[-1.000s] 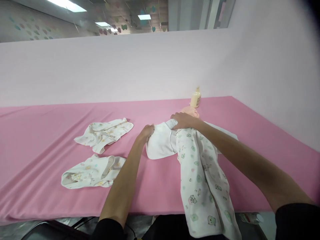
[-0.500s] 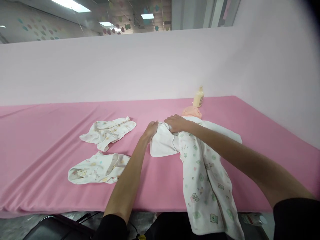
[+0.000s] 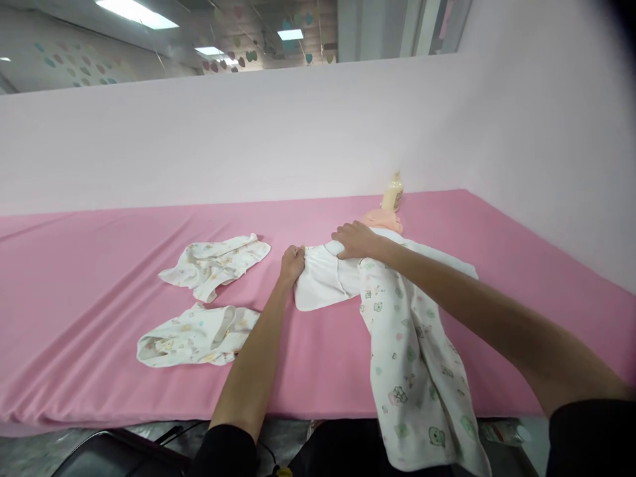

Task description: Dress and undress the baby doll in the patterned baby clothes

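Note:
A white baby garment with green and pink bear prints lies across the right part of the table, its lower part hanging over the front edge. A plain white section of it, apparently inside out, stretches to the left. My left hand is closed on the outer left end of that section. Further right, my right hand presses on the upper part with fingers curled over the cloth; the fingertips are partly hidden. Another white part shows beyond my right forearm.
Two printed white baby garments, one farther back and one nearer, lie on the pink table cover at left. Behind my right hand are a peach-coloured item and a pump bottle. A white wall bounds the back.
My left hand has moved slightly left, drawing the white section out straighter. My right hand has shifted a little right. The hanging printed part has swung slightly right.

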Tool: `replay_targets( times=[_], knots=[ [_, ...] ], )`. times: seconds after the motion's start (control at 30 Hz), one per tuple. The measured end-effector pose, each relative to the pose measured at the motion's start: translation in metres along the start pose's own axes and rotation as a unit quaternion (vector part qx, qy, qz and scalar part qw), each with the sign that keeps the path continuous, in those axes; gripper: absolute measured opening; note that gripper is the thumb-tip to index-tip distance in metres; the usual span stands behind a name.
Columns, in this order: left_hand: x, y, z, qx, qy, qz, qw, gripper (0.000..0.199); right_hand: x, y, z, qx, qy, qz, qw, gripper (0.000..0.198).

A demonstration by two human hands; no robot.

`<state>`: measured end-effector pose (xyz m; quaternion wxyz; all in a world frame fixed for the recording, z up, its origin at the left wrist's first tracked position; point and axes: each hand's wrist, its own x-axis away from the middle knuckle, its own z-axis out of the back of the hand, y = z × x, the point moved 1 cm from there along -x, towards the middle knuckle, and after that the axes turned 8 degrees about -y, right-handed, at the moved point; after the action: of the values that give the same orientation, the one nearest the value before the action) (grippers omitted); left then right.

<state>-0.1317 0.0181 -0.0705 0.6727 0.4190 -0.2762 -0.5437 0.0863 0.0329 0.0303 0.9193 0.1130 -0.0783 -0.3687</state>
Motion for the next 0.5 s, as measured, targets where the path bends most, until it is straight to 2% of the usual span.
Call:
replay_targets(
  times=[0.23, 0.37, 0.5],
  knots=[
    [-0.002, -0.002, -0.002, 0.085, 0.001, 0.042, 0.995, 0.030, 0.006, 0.011, 0.005, -0.027, 0.019, -0.031, 0.999, 0.042],
    [0.006, 0.011, -0.006, 0.173, -0.061, 0.075, 0.980, 0.033, 0.005, 0.007, 0.001, -0.043, 0.030, -0.037, 0.998, 0.042],
    [0.015, 0.027, -0.007, 0.239, -0.110, 0.070, 0.962, 0.043, 0.001, 0.004, -0.005, -0.042, 0.036, -0.041, 0.998, 0.041]
  ],
)
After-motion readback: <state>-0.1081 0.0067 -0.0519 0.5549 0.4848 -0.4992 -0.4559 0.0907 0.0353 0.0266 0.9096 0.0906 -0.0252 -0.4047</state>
